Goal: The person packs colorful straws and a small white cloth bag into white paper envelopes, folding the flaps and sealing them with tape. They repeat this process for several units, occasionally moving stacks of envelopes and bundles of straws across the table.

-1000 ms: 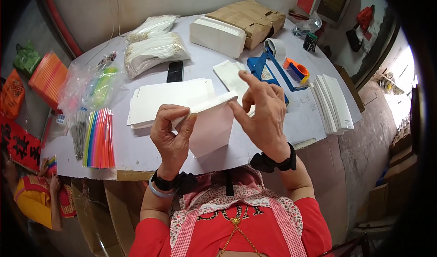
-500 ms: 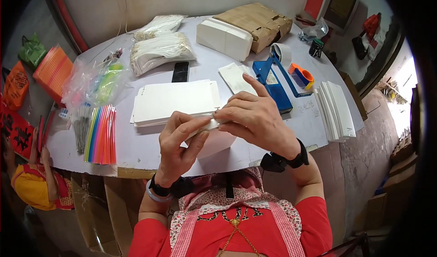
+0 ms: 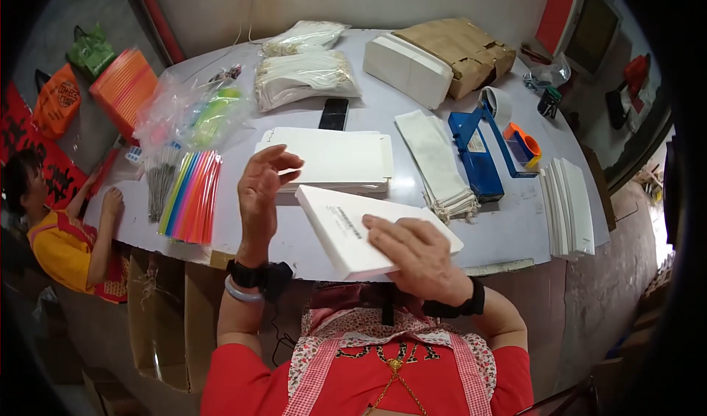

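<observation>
A slim white box [image 3: 331, 224] with a printed label is tilted above the table's front edge. My right hand [image 3: 423, 261] grips its right part, fingers laid across the upper face; the thumb is hidden. My left hand [image 3: 259, 198] is raised just left of the box, apart from it, with fingers bent but spread and nothing in them. Behind the box lies a stack of flat white cartons [image 3: 331, 156]. White drawstring pouches [image 3: 431, 154] rest to the right of that stack.
Colourful straws [image 3: 195, 198] and thin metal brushes [image 3: 160, 187] lie at left. A blue case [image 3: 475, 169] and orange tape dispenser [image 3: 521, 143] sit at right, near upright white boxes [image 3: 567, 206]. Bagged white pouches [image 3: 305, 81] and a phone [image 3: 333, 114] are farther back. A co-worker [image 3: 62, 239] stands left.
Both hands were together at the box's end; the left has come off and moved left. The box now leans with its labelled face up, in the right hand. The view has shifted.
</observation>
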`<action>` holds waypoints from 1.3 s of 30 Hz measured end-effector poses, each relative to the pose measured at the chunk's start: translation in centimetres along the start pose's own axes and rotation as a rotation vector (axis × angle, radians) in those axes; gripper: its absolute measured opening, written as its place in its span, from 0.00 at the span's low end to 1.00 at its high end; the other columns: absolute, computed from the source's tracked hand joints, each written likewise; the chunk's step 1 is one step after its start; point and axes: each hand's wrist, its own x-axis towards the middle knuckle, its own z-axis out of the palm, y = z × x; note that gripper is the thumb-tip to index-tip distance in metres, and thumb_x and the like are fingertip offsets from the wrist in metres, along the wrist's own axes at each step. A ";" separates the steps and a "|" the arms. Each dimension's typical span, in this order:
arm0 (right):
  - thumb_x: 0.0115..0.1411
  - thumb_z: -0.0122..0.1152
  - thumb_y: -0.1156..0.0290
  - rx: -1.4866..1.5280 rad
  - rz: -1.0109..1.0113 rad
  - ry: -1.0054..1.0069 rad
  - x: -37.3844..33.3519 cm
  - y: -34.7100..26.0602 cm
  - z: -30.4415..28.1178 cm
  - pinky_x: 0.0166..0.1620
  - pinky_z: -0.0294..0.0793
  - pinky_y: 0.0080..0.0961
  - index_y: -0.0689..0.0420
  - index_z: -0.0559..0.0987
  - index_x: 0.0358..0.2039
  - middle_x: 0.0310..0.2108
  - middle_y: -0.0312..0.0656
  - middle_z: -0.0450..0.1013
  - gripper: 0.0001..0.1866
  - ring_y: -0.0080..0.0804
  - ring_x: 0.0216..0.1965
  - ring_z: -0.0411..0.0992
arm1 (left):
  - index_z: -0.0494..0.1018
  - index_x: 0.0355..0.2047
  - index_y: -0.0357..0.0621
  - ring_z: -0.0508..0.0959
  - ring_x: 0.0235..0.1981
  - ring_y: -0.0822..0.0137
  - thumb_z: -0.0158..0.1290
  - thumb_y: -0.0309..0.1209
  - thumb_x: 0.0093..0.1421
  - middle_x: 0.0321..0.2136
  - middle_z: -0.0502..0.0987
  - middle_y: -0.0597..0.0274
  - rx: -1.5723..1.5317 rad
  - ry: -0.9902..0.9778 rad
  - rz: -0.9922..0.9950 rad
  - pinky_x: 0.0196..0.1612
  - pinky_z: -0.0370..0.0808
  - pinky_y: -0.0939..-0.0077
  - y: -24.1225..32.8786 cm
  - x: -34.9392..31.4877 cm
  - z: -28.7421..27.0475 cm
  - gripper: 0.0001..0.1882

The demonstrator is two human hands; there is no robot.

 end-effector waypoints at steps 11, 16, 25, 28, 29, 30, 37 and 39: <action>0.54 0.62 0.67 0.129 0.036 -0.399 -5.3 5.3 7.2 0.56 0.65 0.36 0.58 0.72 0.48 0.55 0.45 0.67 0.21 0.46 0.56 0.64 | 0.76 0.39 0.36 0.79 0.35 0.68 0.55 0.35 0.61 0.31 0.79 0.60 0.914 -0.244 -0.382 0.39 0.73 0.78 -4.8 4.5 -14.5 0.13; 0.51 0.62 0.77 -0.006 0.416 -0.196 -7.9 6.0 -0.3 0.44 0.73 0.36 0.59 0.77 0.40 0.43 0.45 0.74 0.14 0.47 0.43 0.73 | 0.76 0.40 0.38 0.78 0.40 0.55 0.60 0.39 0.52 0.36 0.79 0.51 1.532 -0.101 -0.297 0.44 0.73 0.65 -3.2 7.5 -19.9 0.20; 0.53 0.60 0.80 -0.047 0.703 -0.198 -12.3 5.3 -2.3 0.38 0.73 0.35 0.62 0.78 0.35 0.32 0.48 0.76 0.07 0.48 0.34 0.75 | 0.73 0.43 0.38 0.76 0.45 0.50 0.61 0.40 0.51 0.40 0.76 0.43 2.005 0.235 -0.352 0.49 0.72 0.56 0.8 4.9 -29.3 0.24; 0.53 0.60 0.80 -0.043 0.666 -0.212 -11.4 5.3 -2.1 0.37 0.73 0.34 0.62 0.78 0.34 0.31 0.48 0.76 0.07 0.48 0.33 0.75 | 0.74 0.41 0.38 0.77 0.43 0.47 0.59 0.38 0.52 0.38 0.77 0.42 2.025 0.066 -0.316 0.46 0.73 0.54 0.8 4.6 -30.2 0.20; 0.53 0.60 0.80 -0.038 0.643 -0.212 -11.1 5.3 -2.1 0.37 0.73 0.34 0.61 0.78 0.34 0.31 0.48 0.76 0.07 0.47 0.33 0.75 | 0.74 0.40 0.37 0.77 0.41 0.46 0.58 0.37 0.53 0.37 0.77 0.41 2.030 -0.019 -0.293 0.45 0.73 0.53 0.8 4.6 -30.5 0.19; 0.53 0.61 0.80 -0.036 0.624 -0.210 -10.7 5.2 -2.2 0.36 0.73 0.34 0.61 0.78 0.34 0.31 0.48 0.76 0.07 0.46 0.33 0.75 | 0.74 0.40 0.37 0.77 0.41 0.46 0.58 0.37 0.53 0.37 0.77 0.41 2.026 -0.036 -0.281 0.45 0.73 0.53 0.8 5.0 -30.7 0.19; 0.51 0.64 0.77 0.064 0.498 -0.114 -7.4 6.0 -1.9 0.42 0.74 0.36 0.60 0.76 0.44 0.39 0.49 0.75 0.17 0.49 0.41 0.74 | 0.74 0.41 0.35 0.79 0.31 0.58 0.49 0.28 0.61 0.30 0.78 0.45 1.743 0.201 0.010 0.36 0.74 0.66 7.0 5.8 -20.8 0.11; 0.49 0.68 0.72 0.045 0.408 -0.039 -5.5 6.1 -1.3 0.51 0.71 0.37 0.57 0.70 0.53 0.51 0.49 0.70 0.29 0.50 0.52 0.69 | 0.74 0.41 0.35 0.78 0.32 0.69 0.49 0.29 0.63 0.33 0.79 0.57 1.106 0.070 0.056 0.35 0.75 0.74 7.4 6.3 -15.3 0.11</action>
